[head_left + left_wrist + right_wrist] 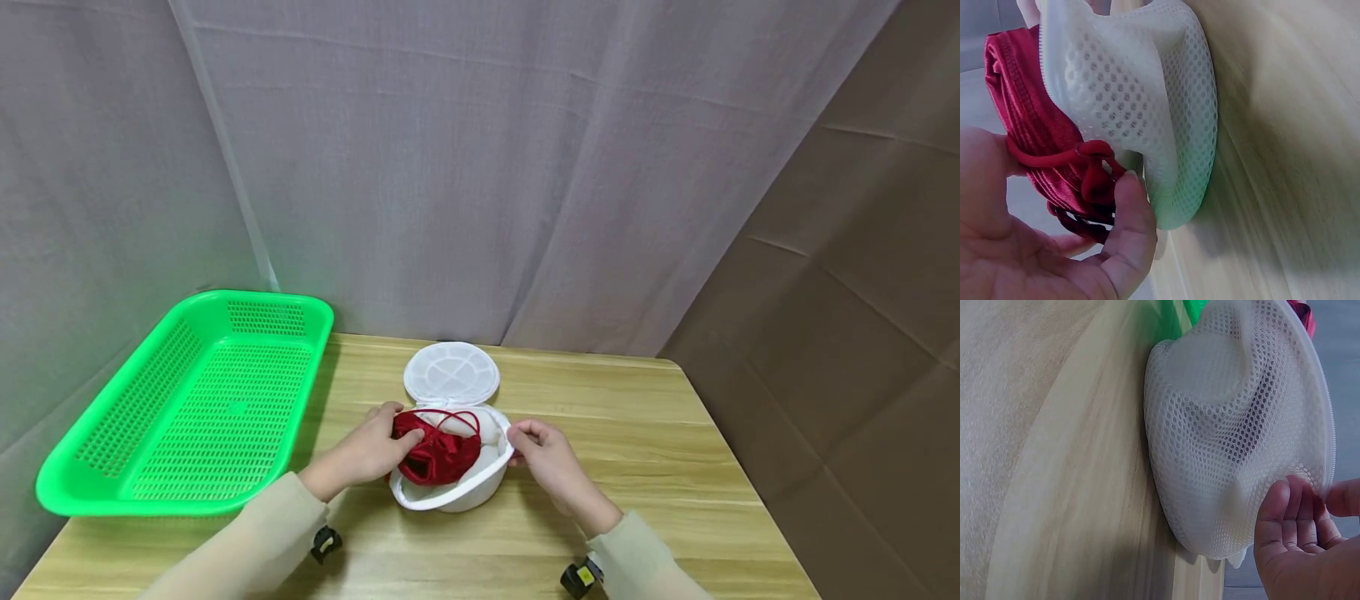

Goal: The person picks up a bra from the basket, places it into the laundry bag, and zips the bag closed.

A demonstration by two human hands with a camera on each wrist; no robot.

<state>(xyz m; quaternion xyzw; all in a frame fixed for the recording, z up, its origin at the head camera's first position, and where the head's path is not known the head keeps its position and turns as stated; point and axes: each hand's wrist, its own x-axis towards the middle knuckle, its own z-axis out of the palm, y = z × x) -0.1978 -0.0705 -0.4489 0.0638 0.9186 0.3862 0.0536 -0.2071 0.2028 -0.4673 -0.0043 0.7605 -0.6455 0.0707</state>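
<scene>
A white mesh laundry bag [471, 492] stands on the table with its round lid [452, 373] folded back behind it. In its mouth sits a dark red, shiny drawstring pouch [448, 454], partly above the zipper rim. My left hand [372, 446] grips the pouch at its left side, thumb over the fabric; in the left wrist view its fingers are curled round the pouch [1041, 119] and its red cord [1054, 159]. At the right rim, my right hand [546, 457] pinches the bag's zippered edge between thumb and fingers, also seen in the right wrist view.
A large green plastic basket [288, 400] with perforated sides stands on the left of the wooden table [600, 400]. Grey cloth [420, 167] hangs behind the table, and brown cloth [847, 333] lies along its right side.
</scene>
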